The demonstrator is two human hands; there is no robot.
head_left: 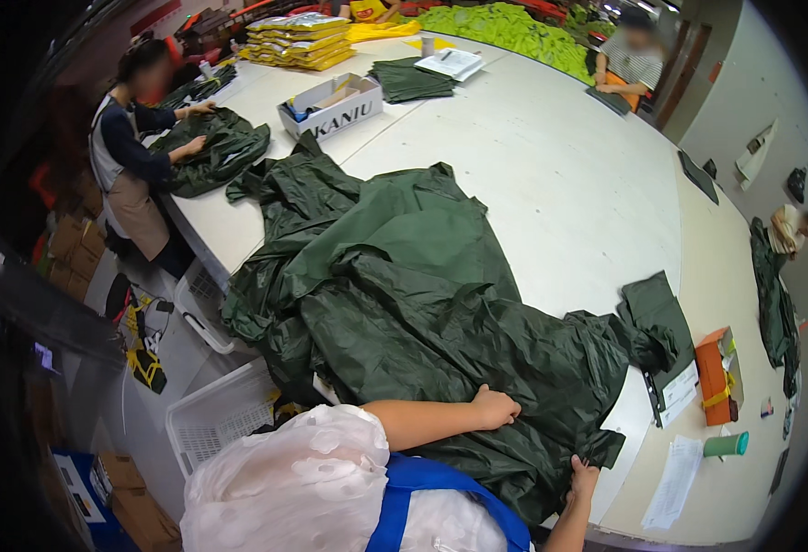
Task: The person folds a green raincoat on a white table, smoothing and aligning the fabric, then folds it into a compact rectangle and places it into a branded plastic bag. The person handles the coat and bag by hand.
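Note:
A large, crumpled dark green raincoat (422, 313) of thin, shiny fabric lies spread over the near part of the white table (560, 184). My left hand (496, 408) is closed on its fabric near the front edge, the forearm lying across the garment. Farther right and closer to me, my right hand (585, 477) pinches a corner of the same garment, thumb on top. Some of its fingers are hidden. Part of the garment hangs over the table's left edge, beside a white plastic crate (224, 414).
On the right are a folded green piece (657, 322), an orange box (718, 377), a green cup (726, 445) and paper sheets (672, 480). A white box (332, 106) and yellow packages (298, 41) stand farther back. One person (137, 156) handles green fabric at left; another (629, 64) is at far right.

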